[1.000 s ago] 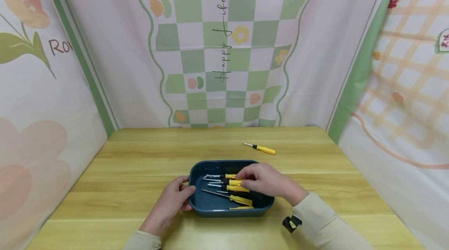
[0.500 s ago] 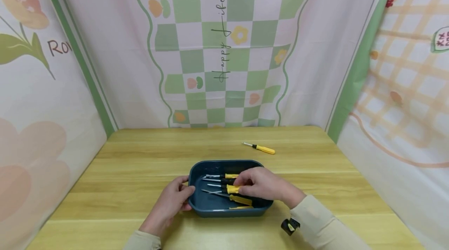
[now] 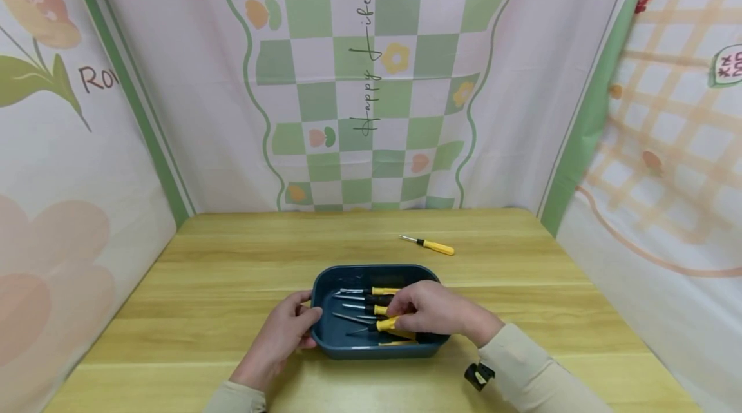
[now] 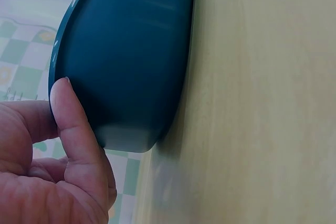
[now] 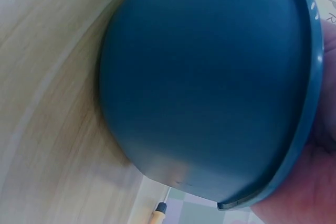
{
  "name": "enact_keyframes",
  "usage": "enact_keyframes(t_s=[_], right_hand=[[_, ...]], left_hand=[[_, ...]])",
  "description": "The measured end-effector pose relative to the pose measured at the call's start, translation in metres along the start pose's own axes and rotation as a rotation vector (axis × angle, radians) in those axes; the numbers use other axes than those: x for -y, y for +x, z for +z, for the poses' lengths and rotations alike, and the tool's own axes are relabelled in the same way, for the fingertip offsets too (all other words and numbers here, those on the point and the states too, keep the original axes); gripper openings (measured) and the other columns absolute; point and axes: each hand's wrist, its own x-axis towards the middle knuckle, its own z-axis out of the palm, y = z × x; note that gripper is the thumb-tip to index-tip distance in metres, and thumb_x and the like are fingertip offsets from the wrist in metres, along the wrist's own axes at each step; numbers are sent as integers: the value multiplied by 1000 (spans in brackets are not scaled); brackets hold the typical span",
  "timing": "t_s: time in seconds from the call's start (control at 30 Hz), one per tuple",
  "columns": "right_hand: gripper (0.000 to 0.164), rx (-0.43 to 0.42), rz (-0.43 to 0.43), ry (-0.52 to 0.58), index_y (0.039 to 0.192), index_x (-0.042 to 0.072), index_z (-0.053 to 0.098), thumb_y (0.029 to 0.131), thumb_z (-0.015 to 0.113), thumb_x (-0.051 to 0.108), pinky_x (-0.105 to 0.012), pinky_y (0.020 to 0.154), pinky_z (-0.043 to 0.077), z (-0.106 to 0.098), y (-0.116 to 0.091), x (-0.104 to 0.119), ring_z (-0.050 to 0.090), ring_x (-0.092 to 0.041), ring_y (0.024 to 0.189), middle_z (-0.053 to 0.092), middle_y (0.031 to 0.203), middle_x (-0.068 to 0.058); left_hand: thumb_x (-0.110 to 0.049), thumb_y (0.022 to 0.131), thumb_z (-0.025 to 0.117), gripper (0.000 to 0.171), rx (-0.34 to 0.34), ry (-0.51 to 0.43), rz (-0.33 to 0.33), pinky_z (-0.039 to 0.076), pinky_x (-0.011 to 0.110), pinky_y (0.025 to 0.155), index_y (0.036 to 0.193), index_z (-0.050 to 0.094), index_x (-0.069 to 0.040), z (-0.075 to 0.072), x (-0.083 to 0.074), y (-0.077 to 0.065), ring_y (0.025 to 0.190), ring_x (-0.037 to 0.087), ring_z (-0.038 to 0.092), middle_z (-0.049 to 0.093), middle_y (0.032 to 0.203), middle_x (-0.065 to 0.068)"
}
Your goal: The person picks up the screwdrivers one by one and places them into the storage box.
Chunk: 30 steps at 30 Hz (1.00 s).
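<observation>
A dark blue tray (image 3: 348, 354) holds several screwdrivers, most with yellow handles, lying with their shafts to the left. My right hand (image 3: 437, 310) reaches over the tray's right side and pinches a yellow-handled screwdriver (image 3: 387, 325) between thumb and fingers, above the ones near the front wall. Part of its handle is hidden by the hand. At the left end, my left hand (image 3: 284, 329) grips the rim, thumb on top and fingers underneath. The left wrist view shows that thumb against the tray's outer wall (image 4: 126, 51). In the right wrist view the tray wall (image 5: 210, 77) hides the fingers.
One loose screwdriver (image 3: 437, 247) with a yellow handle lies on the wooden table (image 3: 243, 252) behind the tray. A patterned cloth (image 3: 400, 97) hangs along the table's back edge, with more cloth at both sides. A small black device (image 3: 479, 375) hangs by the right sleeve.
My right hand has shifted toward the tray's near side, carrying the pinched screwdriver across the others. The left hand keeps its grip on the rim, and the tray stays in place.
</observation>
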Motion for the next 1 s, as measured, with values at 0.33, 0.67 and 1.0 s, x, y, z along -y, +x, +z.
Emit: enact_keyframes(t_s=[0.33, 0.67, 1.0], right_hand=[[14, 4, -8, -29, 106, 16, 78, 92, 78, 17, -20, 69, 54, 3, 2, -1, 61, 1, 74, 70, 88, 16], [15, 15, -8, -40, 105, 15, 78, 90, 79, 16, -20, 73, 56, 4, 3, -2, 63, 2, 77, 71, 90, 15], [15, 18, -6, -49, 103, 15, 78, 89, 80, 16, -20, 74, 55, 5, 2, -1, 62, 3, 78, 73, 91, 11]], left_hand=[[-14, 103, 62, 52, -2, 3, 0, 57, 26, 55, 150, 48, 3, 0, 1, 0, 70, 19, 59, 56, 104, 13], [-13, 103, 62, 52, -6, 9, -2, 57, 26, 55, 150, 48, 3, 0, 1, 0, 71, 19, 59, 56, 105, 14], [-14, 103, 61, 52, -2, 13, -6, 58, 26, 56, 151, 47, 2, 0, 0, 0, 71, 19, 60, 56, 106, 14]])
